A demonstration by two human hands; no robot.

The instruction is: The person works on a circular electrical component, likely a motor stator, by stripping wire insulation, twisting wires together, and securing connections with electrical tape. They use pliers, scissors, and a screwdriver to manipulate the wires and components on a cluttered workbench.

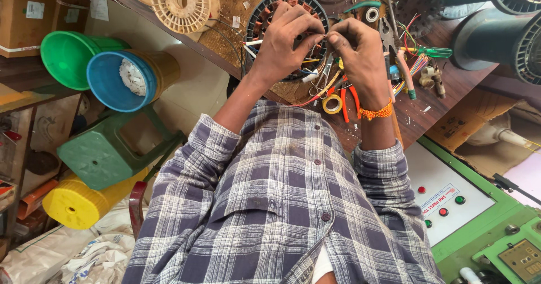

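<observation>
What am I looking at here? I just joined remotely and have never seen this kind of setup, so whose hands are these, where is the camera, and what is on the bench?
There is no machine at work here: a person in a checked shirt works with two bare hands. The single picture comes from a camera on that person's head, looking down over the chest to a wooden workbench.

The left hand and right hand meet above a round metal motor stator with copper windings. Between their fingertips they pinch something thin, like a wire or sleeve; it is too small to tell which.

On the bench lie a small roll of yellow tape, orange-handled pliers, a green-handled screwdriver and a cream plastic spool. Left of the bench are a green plastic tub and a blue plastic tub.
</observation>
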